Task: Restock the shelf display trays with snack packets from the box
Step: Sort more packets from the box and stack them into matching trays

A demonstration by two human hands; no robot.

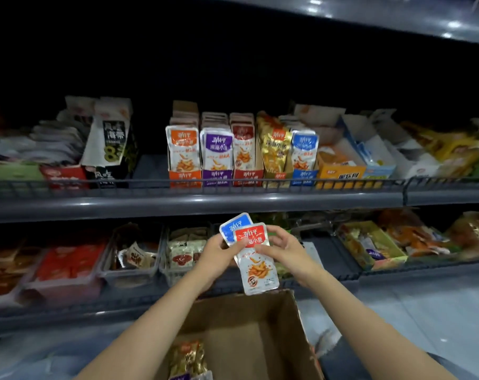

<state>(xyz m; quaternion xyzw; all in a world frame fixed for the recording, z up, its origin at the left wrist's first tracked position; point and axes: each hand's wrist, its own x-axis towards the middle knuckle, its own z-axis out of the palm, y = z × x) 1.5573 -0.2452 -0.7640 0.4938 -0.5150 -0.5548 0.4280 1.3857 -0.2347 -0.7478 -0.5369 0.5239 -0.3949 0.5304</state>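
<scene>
I saw the left hand [215, 256] with its fingers curled round a blue packet [233, 227]. A red packet [257, 266] lay over it, touching. The right hand [285, 251] pinched the red one with thumb and fingers. Both packets were above the open box [249, 341].

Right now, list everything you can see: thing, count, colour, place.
red-topped packet: one, red and silver, held in front
blue-topped packet: one, blue and silver, behind the red one
cardboard box: one, brown, below the held packets
gold packets: several, gold, box's near left corner
display trays: five, orange, purple, red, gold, blue, upper shelf
orange carton: one, right of blue tray
clear bins: at least two, lower shelf
left hand: grips blue-topped packet
right hand: pinches red-topped packet
</scene>
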